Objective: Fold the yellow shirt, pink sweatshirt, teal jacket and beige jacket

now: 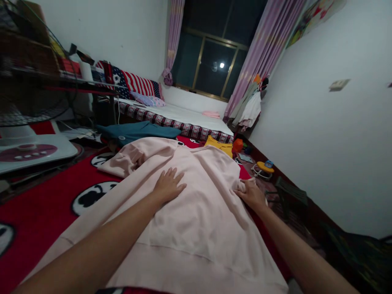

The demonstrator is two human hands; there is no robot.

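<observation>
A pale pink sweatshirt [196,212] lies spread out on a red blanket [58,196] with black-and-white round prints. Its hem is nearest me and its neck end points away. My left hand [169,185] rests flat on the middle of the cloth, fingers spread. At the garment's right edge, my right hand [251,194] has its fingers closed on bunched fabric of the sweatshirt, apparently the sleeve. The left sleeve lies folded loosely out to the side.
Beyond the sweatshirt lie a teal garment [137,131] and a yellow cloth [219,145]. An electric fan [29,151] stands at left. A bed [183,112] sits under the window. To the right are a yellow stool [265,166] and a dark green folding stool [290,191].
</observation>
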